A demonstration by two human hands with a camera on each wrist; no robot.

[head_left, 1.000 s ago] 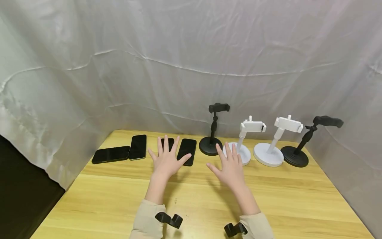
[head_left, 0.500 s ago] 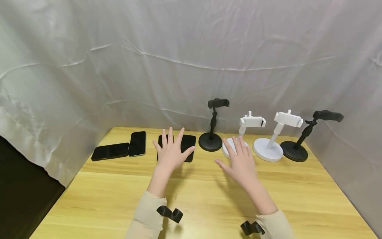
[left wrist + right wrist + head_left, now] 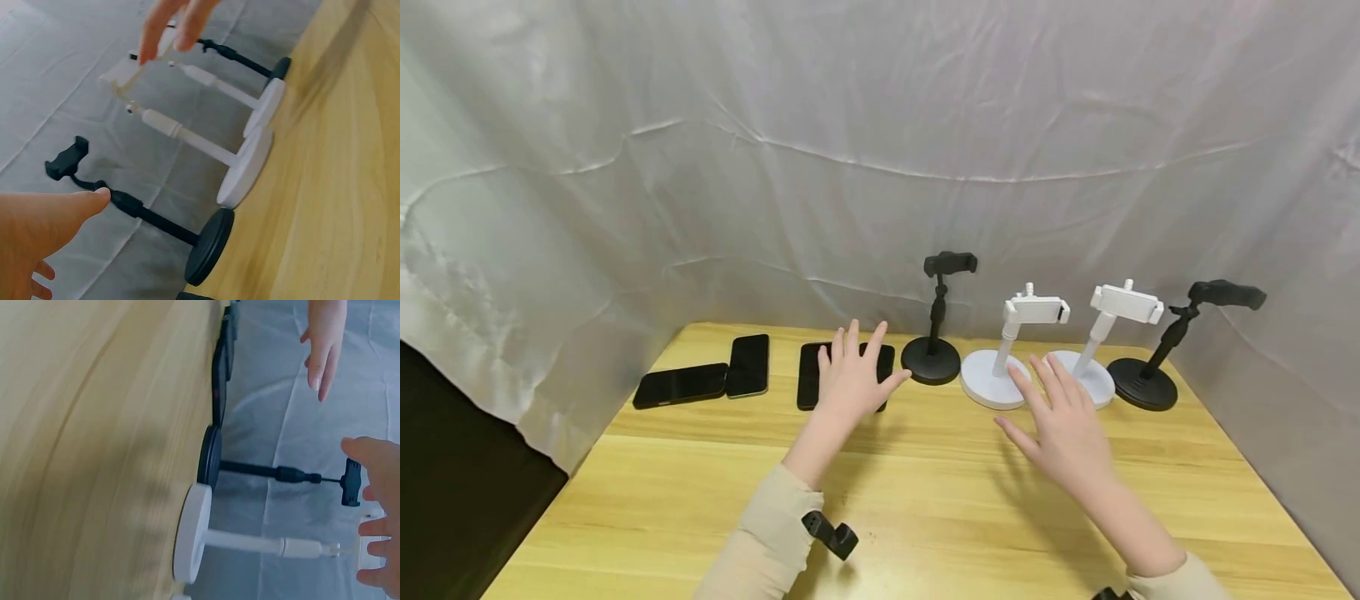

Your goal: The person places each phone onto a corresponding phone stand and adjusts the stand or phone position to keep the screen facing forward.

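Note:
My left hand (image 3: 852,379), fingers spread and holding nothing, hovers over two black smartphones and hides part of each: one phone (image 3: 808,377) on its left, another phone (image 3: 886,360) on its right. My right hand (image 3: 1070,429) is also spread with nothing in it, in front of the two white phone stands. The nearer white stand (image 3: 988,379) shows whole; fingers cover part of the other white stand's base (image 3: 1097,385). In the left wrist view a black phone stand (image 3: 162,222) stands beyond my thumb (image 3: 94,201). The right wrist view shows both hands raised above the tabletop.
Two more black phones lie at the left, one sideways (image 3: 681,386) and one lengthwise (image 3: 748,365), their ends close together. Black stands rise at the middle (image 3: 932,360) and far right (image 3: 1142,383). A grey curtain (image 3: 880,150) hangs behind the wooden table (image 3: 700,500).
My right hand has moved to the right, from the nearer white stand toward the other white one. My left hand has shifted slightly to the right over the phones. Stands and phones stay put.

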